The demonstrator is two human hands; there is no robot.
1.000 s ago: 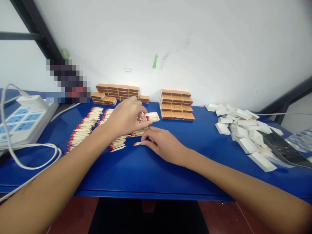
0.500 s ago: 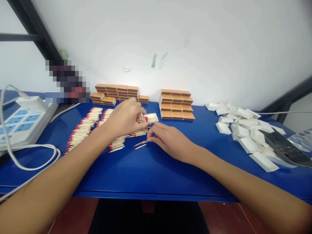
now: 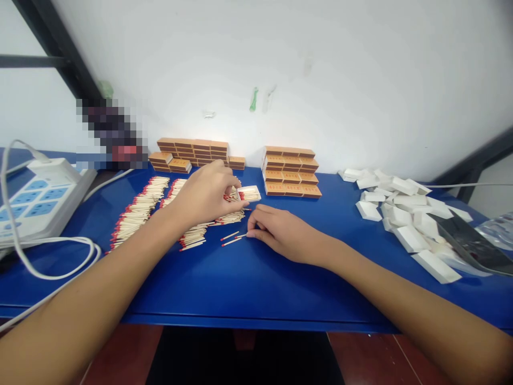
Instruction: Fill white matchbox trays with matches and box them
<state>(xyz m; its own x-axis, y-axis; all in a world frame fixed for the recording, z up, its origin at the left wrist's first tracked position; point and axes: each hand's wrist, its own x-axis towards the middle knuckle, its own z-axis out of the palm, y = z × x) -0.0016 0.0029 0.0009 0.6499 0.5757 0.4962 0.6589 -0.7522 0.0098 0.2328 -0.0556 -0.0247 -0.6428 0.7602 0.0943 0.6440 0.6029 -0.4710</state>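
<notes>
Head view: our left hand (image 3: pixel 210 191) clamps one white tray (image 3: pixel 254 200) near the match piles (image 3: pixel 138 215), likely to steady it. Our right hand (image 3: pixel 280 232) pinches one match (image 3: pixel 241 236) by its bare end, probably keeping heads aligned. Two loose matches (image 3: pixel 232 241) lie just beside it on the table (image 3: pixel 248 289); we count two matchbox stacks (image 3: pixel 292 174) behind.

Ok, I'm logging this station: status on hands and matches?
Left hand gripping white tray, matches inside. Right hand pinching one match. Two loose matches close beside it.

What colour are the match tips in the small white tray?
The wooden match tips are red, clearest in the head view.
</notes>
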